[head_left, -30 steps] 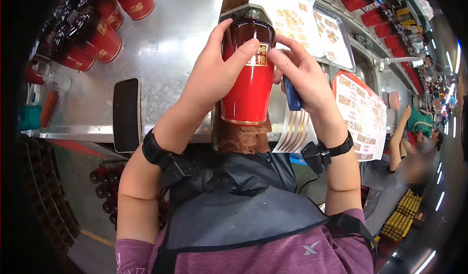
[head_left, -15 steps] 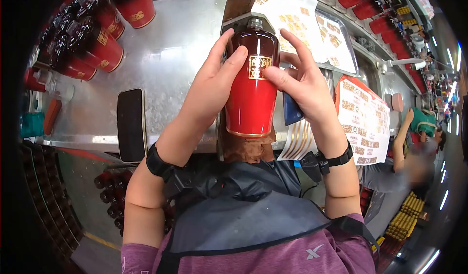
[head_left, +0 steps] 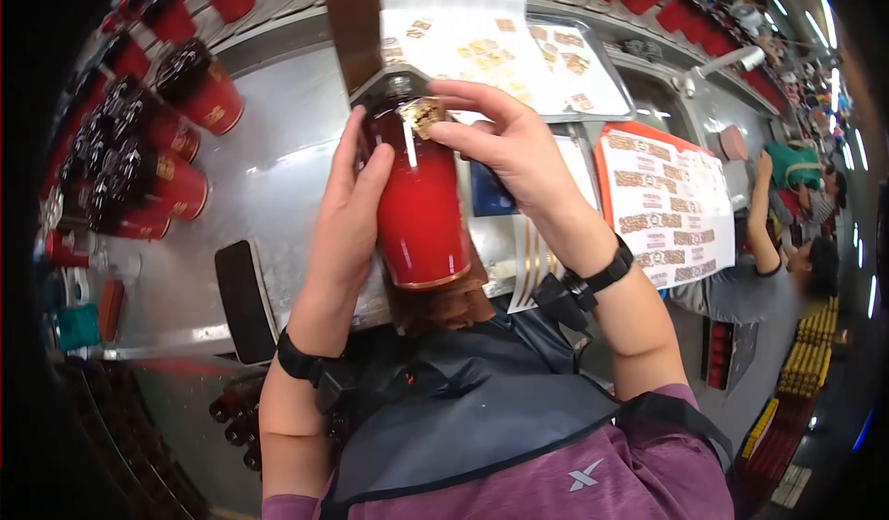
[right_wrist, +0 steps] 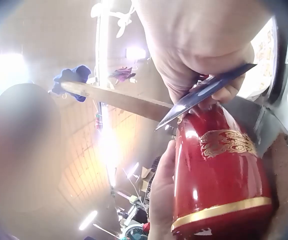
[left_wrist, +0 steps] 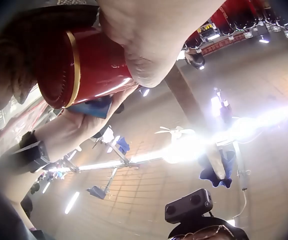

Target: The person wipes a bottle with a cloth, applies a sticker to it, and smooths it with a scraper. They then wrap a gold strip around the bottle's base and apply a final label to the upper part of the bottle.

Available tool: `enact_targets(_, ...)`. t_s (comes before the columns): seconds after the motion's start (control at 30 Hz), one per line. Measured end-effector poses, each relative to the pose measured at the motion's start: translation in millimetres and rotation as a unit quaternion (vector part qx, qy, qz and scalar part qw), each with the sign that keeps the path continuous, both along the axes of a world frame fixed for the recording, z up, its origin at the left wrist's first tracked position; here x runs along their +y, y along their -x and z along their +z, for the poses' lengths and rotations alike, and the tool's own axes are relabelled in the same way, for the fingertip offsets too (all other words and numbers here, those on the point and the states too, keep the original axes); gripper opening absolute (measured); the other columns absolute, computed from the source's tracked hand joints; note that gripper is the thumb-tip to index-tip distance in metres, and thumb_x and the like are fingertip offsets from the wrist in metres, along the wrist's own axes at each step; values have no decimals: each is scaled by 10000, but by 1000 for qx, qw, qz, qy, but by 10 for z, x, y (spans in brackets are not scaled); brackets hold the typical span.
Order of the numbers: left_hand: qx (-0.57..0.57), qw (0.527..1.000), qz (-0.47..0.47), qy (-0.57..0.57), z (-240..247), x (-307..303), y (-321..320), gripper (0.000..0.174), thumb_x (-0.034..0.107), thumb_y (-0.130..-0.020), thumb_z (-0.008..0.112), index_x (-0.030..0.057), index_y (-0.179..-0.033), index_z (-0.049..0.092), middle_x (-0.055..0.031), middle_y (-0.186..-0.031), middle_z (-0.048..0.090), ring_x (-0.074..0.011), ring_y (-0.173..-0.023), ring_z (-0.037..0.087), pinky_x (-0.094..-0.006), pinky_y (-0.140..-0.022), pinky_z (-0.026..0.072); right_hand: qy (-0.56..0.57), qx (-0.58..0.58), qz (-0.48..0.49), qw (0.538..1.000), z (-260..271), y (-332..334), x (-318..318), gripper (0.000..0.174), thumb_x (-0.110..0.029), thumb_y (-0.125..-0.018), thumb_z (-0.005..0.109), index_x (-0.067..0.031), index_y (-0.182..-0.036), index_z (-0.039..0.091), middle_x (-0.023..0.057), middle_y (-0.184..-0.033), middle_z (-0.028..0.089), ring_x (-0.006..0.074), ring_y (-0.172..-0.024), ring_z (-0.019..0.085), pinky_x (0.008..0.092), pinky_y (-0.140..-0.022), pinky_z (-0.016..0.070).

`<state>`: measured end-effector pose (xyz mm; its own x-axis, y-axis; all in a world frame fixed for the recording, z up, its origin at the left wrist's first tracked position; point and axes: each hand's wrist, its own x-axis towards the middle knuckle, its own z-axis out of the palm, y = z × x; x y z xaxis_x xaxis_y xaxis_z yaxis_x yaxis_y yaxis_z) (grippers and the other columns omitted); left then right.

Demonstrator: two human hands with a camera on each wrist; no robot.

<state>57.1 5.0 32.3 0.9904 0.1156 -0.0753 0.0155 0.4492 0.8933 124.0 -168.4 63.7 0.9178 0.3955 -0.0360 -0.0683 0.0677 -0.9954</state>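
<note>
A red bottle (head_left: 424, 228) with a dark top and a gold ring near its base lies tilted over a brown-covered rest (head_left: 440, 314). My left hand (head_left: 335, 214) grips its left side, thumb on the front. The right hand (head_left: 519, 145) is at the upper right of the bottle, thumb and fingers on a gold decoration (head_left: 421, 114) by the shoulder. Tucked in its curled fingers is a flat dark-blue piece (head_left: 490, 191), seen edge-on as a thin blue blade shape (right_wrist: 204, 95) in the right wrist view. There, a gold ornamental band (right_wrist: 229, 143) crosses the bottle's side.
Several similar red bottles (head_left: 199, 85) stand at the left on the metal table (head_left: 269, 187). A phone (head_left: 245, 300) lies at the front edge. Sheets of gold stickers (head_left: 458, 29) are behind, one on a tray (head_left: 630, 103); a patterned sheet (head_left: 667, 205) lies right. Another person (head_left: 741, 279) sits beyond.
The bottle has turned, so the square gold label with characters no longer faces up. The right hand has moved up to the gold decoration at the shoulder. The head view has shifted.
</note>
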Motion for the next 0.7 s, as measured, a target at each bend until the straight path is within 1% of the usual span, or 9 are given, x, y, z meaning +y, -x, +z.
enact_targets(0.03,-2,1000,-7,12,-27,18,-5,577,196,-1040,501,23,-1536,263,-142,-1433,469,-181,-1247,517,-304,-1026,448,26,-5,-1,1000,-7,18,-22,522,-76,-862,738,-42,-1354,565,93,-1237,615,55,-858,626,216,-831,495)
enact_targets(0.07,-5,1000,-14,25,-50,29,-15,583,199,-1040,502,24,-1538,255,-141,-1425,479,-178,-1235,528,-298,-1015,458,44,3,-5,999,-1,51,-21,563,-60,-868,724,-44,-1393,521,109,-1258,592,63,-867,632,217,-843,496)
enact_targets(0.13,-11,999,1,38,-31,5,-20,584,214,-1038,509,-2,-1524,268,-160,-1406,491,-177,-1222,537,-300,-1011,460,-1,28,-22,999,-82,67,-9,638,-132,-799,814,-29,-1367,542,47,-1188,572,-11,-697,453,151,-649,419)
enact_targets(0.27,14,999,28,45,40,-62,-61,592,240,-1009,568,-58,-1465,334,-206,-1372,484,-205,-1208,542,-321,-990,470,15,45,-27,998,-19,78,10,593,-182,-854,779,-11,-1365,531,50,-1161,586,9,-793,508,173,-700,440)
enact_targets(0.33,-9,989,60,-133,-51,-55,-147,644,253,-959,649,-56,-1442,356,-205,-1348,456,-231,-1220,527,-348,-1004,459,10,148,-33,988,101,56,51,538,-232,-914,722,-2,-1359,527,51,-1123,601,45,-907,556,203,-783,460)
enact_targets(0.47,-24,979,72,-189,-27,-86,-163,693,263,-908,710,-55,-1424,374,-199,-1318,439,-251,-1229,512,-367,-1028,438,4,122,0,993,-43,38,40,543,-250,-938,693,-2,-1381,501,58,-1136,596,73,-970,579,222,-863,464)
enact_targets(0.6,-48,971,77,-223,-77,-70,-94,695,252,-899,712,-56,-1424,376,-188,-1293,447,-261,-1211,521,-357,-1024,438,38,115,-4,993,0,181,9,588,-255,-919,716,-6,-1399,485,77,-1193,566,76,-949,583,224,-871,463)
enact_targets(0.67,-49,971,75,-223,-85,-58,-98,685,245,-902,705,-57,-1423,378,-185,-1294,446,-260,-1210,521,-356,-1024,437,47,80,2,996,-65,193,-20,631,-259,-904,733,-10,-1419,466,86,-1230,534,68,-900,574,222,-833,466)
enact_targets(0.7,-36,974,76,-211,-80,-53,-114,673,244,-909,699,-58,-1420,383,-188,-1296,447,-260,-1209,522,-357,-1023,438,44,113,-7,993,18,168,-19,611,-274,-906,734,-10,-1399,488,62,-1137,572,56,-853,552,208,-764,458)
